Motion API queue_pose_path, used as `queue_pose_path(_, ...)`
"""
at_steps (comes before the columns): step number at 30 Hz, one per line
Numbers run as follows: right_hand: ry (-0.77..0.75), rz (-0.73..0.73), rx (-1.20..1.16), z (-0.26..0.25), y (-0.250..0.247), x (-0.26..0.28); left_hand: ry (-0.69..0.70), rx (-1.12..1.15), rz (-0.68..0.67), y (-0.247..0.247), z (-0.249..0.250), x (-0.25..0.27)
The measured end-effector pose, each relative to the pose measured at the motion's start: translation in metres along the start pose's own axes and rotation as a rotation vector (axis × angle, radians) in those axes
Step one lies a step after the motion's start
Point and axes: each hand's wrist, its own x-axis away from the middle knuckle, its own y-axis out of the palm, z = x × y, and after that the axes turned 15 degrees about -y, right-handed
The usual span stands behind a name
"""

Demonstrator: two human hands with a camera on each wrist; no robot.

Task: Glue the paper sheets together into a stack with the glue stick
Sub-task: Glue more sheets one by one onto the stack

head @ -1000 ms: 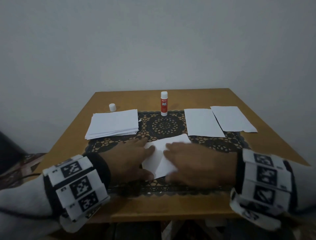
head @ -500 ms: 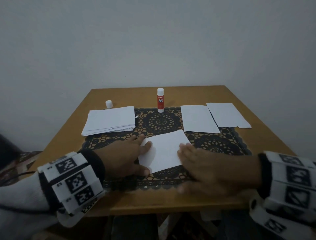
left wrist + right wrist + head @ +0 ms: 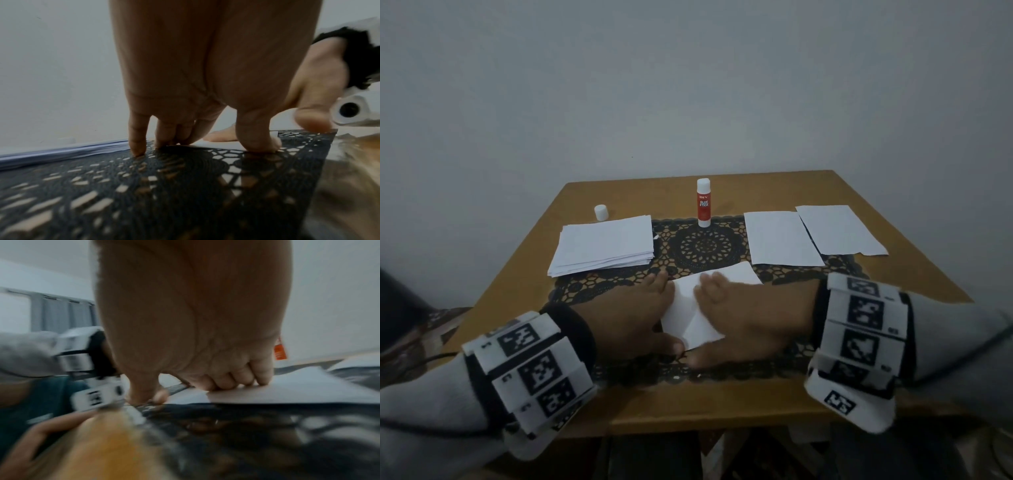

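Observation:
A white paper sheet [image 3: 686, 308] lies on the black lace mat [image 3: 702, 245] near the table's front. My left hand [image 3: 626, 318] presses its left edge with straight fingers [image 3: 136, 146], the thumb at the near corner. My right hand [image 3: 750, 313] lies flat over the sheet's right half, its fingertips [image 3: 242, 379] pushing down on the paper [image 3: 298, 391]. The red and white glue stick [image 3: 703, 202] stands upright at the mat's far edge, held by neither hand. Its white cap [image 3: 601, 212] sits apart at the far left.
A thick stack of white sheets [image 3: 606, 245] lies to the left, just beyond my left fingers. Two single sheets [image 3: 780, 238] [image 3: 837, 229] lie at the right. The wooden table [image 3: 893, 260] ends close to my wrists.
My right hand was on the sheet, slid off to its right edge, and has now come back left over the sheet. The left hand has stayed on the left edge.

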Motion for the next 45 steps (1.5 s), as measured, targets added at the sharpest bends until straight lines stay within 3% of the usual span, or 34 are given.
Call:
queue_pose_path(3, -0.071, 0.014, -0.014, -0.003, -0.004, -0.003, -0.013, 0.000, 0.011, 0.000, 0.000, -0.001)
queue_pose_path(7, -0.010, 0.060, -0.029, 0.012, -0.013, -0.009, -0.013, -0.003, 0.005, 0.000, 0.000, -0.001)
queue_pose_path(12, -0.095, 0.021, -0.004, 0.001, 0.009, 0.001, -0.016, -0.013, 0.008, 0.000, 0.000, -0.001)
queue_pose_path(17, 0.062, 0.072, -0.080, 0.033, 0.001, 0.008, -0.020, -0.009, -0.012, -0.001, 0.001, 0.002)
queue_pose_path(22, -0.042, 0.011, -0.057, 0.017, 0.008, 0.009, -0.021, -0.007, -0.006, 0.000, 0.001, 0.001)
queue_pose_path(26, 0.054, 0.070, -0.081, 0.035, 0.004, 0.011, -0.023, -0.014, -0.019, -0.001, 0.001, 0.003)
queue_pose_path(34, 0.062, 0.063, -0.074, 0.052, 0.005, 0.012, -0.023, -0.065, -0.062, -0.001, 0.008, 0.010)
queue_pose_path(40, 0.043, 0.065, -0.060, 0.059, 0.006, 0.011, 0.234, -0.054, -0.116, 0.010, 0.045, 0.038)
queue_pose_path(45, 0.036, 0.066, -0.066, 0.060, 0.006, 0.010, -0.031, -0.008, -0.115, -0.008, 0.011, 0.010)
